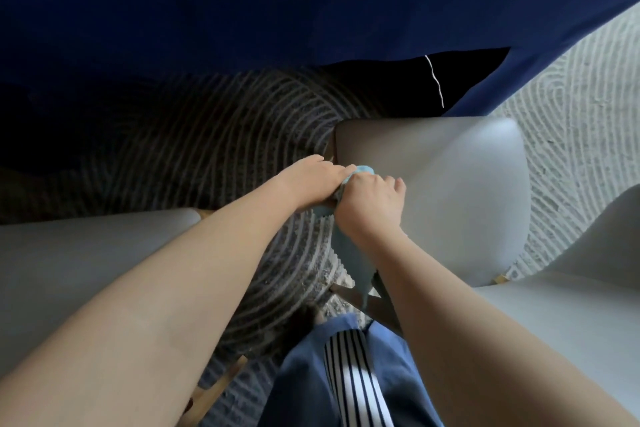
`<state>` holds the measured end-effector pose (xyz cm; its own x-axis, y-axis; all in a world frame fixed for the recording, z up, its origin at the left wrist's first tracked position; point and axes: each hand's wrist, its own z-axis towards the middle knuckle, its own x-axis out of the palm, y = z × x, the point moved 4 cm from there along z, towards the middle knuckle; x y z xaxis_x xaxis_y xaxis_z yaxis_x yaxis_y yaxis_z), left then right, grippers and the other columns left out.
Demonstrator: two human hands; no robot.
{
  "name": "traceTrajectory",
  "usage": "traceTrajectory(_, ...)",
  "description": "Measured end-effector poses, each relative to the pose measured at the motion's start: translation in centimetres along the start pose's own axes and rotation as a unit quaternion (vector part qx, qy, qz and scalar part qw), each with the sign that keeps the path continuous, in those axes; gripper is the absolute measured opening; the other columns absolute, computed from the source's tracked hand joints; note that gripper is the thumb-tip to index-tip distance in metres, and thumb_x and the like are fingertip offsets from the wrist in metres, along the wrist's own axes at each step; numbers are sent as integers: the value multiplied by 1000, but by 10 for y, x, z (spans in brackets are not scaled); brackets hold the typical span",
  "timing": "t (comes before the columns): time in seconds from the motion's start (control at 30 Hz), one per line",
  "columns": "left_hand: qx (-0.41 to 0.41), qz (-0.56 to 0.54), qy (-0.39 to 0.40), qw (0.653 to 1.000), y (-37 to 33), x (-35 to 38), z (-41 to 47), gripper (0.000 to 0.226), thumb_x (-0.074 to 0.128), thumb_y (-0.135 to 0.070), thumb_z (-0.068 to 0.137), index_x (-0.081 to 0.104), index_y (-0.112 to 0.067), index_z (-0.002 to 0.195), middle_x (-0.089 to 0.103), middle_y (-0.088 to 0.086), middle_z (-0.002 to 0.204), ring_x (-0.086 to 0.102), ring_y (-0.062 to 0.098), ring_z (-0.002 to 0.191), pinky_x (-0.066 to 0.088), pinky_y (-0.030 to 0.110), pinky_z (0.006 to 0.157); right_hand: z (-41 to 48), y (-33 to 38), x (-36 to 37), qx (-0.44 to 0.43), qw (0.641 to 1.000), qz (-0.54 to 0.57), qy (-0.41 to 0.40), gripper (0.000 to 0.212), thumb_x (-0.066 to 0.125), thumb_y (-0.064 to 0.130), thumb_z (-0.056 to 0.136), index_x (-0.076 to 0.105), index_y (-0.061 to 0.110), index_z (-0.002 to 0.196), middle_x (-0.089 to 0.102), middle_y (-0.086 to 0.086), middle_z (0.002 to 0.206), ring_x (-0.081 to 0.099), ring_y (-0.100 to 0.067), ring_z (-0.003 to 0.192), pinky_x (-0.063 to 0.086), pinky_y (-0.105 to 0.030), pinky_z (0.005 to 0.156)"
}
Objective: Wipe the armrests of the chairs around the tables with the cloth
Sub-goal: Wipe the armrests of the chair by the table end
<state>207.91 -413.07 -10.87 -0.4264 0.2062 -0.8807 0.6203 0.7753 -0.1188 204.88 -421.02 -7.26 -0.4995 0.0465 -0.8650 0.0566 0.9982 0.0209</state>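
Observation:
A light blue cloth (349, 253) lies over the left edge of a grey moulded chair (450, 191) in the middle of the view. My right hand (369, 203) grips the cloth against that edge, fingers curled over onto the seat. My left hand (310, 180) lies on top of the bunched cloth just left of the right hand, and its fingers reach toward the chair's front corner. A strip of the cloth hangs down below my right wrist. The edge under the hands is hidden.
A table draped in a dark blue cloth (277, 21) fills the top of the view, close behind the chair. Another grey chair (69, 260) stands at the left and a third (588, 288) at the right. A ringed grey carpet (207, 135) covers the floor.

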Motion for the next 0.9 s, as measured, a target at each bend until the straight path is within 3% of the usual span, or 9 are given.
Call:
traceTrajectory(0.13, -25, -13, -27, 999, -9, -8, -14, 53, 49, -17, 93, 29, -10, 142, 60, 3, 116, 58, 24, 103, 42, 33, 85, -8, -3, -1, 5, 1000, -8, 26, 36, 49, 17, 89, 52, 11, 124, 58, -6, 120, 39, -37, 128, 8, -45, 116)
traceTrajectory(0.3, -108, -79, -49, 990, -31, -23, -37, 45, 43, 0, 91, 37, -10, 135, 57, 5, 117, 57, 25, 105, 37, 31, 73, -34, -12, -1, 0, 1000, 13, -2, 34, 45, 12, 87, 44, 3, 120, 60, -11, 116, 31, -41, 135, 4, -44, 117)
traceTrajectory(0.4, -137, -148, -63, 978, -49, -25, -50, 59, 44, 4, 89, 26, -10, 144, 46, 7, 135, 49, 27, 118, 41, 36, 90, -55, -21, 7, -16, 999, 20, -32, 39, 44, 11, 86, 40, 0, 124, 59, -17, 121, 26, -41, 138, 4, -44, 116)
traceTrajectory(0.53, -165, -142, -77, 973, -85, -27, -72, 75, 45, 5, 88, 9, -15, 151, 7, 6, 158, 13, 21, 144, 20, 35, 114, -89, -40, 16, -61, 995, 10, -72, 58, 43, 16, 89, 23, -1, 141, 52, -21, 131, 18, -41, 142, 0, -46, 116)
traceTrajectory(0.63, -198, -145, -92, 965, -119, -31, -89, 70, 40, 3, 92, 10, -19, 151, -4, -1, 159, -1, 19, 146, 11, 39, 117, -109, -56, 25, -93, 991, -9, -95, 64, 44, 23, 89, 21, 0, 144, 49, -19, 134, 18, -39, 143, -3, -46, 116)
traceTrajectory(0.8, -231, -113, -99, 961, -170, -35, -102, 61, 35, 1, 96, 15, -18, 150, -4, -2, 159, -9, 23, 146, 0, 46, 118, -145, -92, 27, -148, 982, -25, -111, 70, 43, 31, 89, 19, 1, 147, 46, -16, 136, 12, -38, 144, -7, -48, 116)
traceTrajectory(0.9, -244, -83, -90, 962, -200, -39, -108, 59, 36, 0, 96, 16, -16, 149, -2, -1, 159, -10, 24, 146, -3, 49, 117, -162, -114, 29, -171, 977, -34, -124, 64, 41, 25, 90, 20, 3, 146, 46, -15, 138, 9, -35, 146, -9, -48, 115)
